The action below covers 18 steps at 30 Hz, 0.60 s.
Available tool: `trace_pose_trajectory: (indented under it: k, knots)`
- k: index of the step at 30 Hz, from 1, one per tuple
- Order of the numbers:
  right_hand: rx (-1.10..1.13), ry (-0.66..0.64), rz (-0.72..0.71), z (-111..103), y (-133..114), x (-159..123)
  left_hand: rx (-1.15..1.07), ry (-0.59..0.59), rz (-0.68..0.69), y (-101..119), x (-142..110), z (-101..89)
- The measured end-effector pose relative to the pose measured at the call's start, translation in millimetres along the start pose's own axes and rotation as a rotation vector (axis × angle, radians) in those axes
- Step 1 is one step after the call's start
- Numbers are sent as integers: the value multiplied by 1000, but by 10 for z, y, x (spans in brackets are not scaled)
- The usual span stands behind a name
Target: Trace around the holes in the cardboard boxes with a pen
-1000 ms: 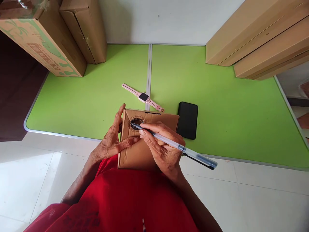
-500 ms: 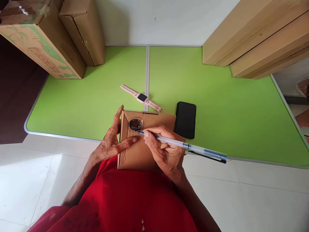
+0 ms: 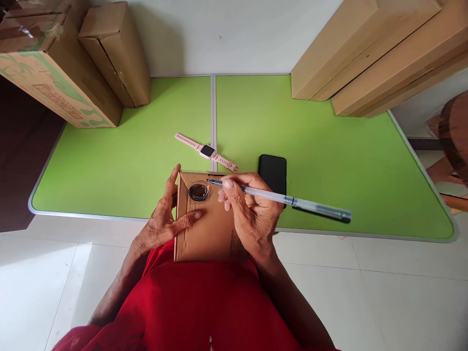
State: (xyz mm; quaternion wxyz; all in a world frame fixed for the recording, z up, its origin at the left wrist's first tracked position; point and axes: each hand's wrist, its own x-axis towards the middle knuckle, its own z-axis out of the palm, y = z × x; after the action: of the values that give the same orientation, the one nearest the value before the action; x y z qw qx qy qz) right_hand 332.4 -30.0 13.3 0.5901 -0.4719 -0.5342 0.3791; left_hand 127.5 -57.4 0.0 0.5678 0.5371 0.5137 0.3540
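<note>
A small brown cardboard box (image 3: 208,239) rests against my lap at the table's near edge. Near its upper left is a dark-edged round hole (image 3: 199,192), ringed by scribbled ink lines. My left hand (image 3: 164,219) grips the box's left side, thumb on the front face, other fingers partly hidden behind. Between the thumb and fingers of my right hand (image 3: 252,209) is a pen (image 3: 270,195) with a clear barrel and dark cap on its rear end. Its tip is just above and right of the hole; whether it touches the cardboard I cannot tell.
On the green table (image 3: 329,170) lie a pink smartwatch (image 3: 207,151) and a black smartphone (image 3: 273,170), partly behind my right hand. Tall cardboard boxes stand at the back left (image 3: 117,58) and back right (image 3: 365,53). A brown rounded object (image 3: 455,131) shows at the right edge.
The pen tip has moved from the hole's lower edge to above its upper right. My right hand has lifted slightly, uncovering printed text on the box. The whole view has shifted a little.
</note>
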Motion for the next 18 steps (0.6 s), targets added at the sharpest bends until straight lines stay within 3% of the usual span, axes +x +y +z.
trace_pose_trajectory:
  k: [4,6,9,11,18]
  knots:
    - [28,122,-109,-156,36,533,19,59,-45,-40,-34,-17]
    - [-140,153,-130,-268,150,903,-9,85,-75,-68,-50,-25]
    - [-758,-84,78,-322,397,1411,-72,123,-123,-107,-61,-33]
    - [-1056,-253,233,-254,566,1634,-71,143,-131,-123,-60,-36]
    - [-1224,-377,364,92,895,1783,-24,155,-157,-86,-37,-41]
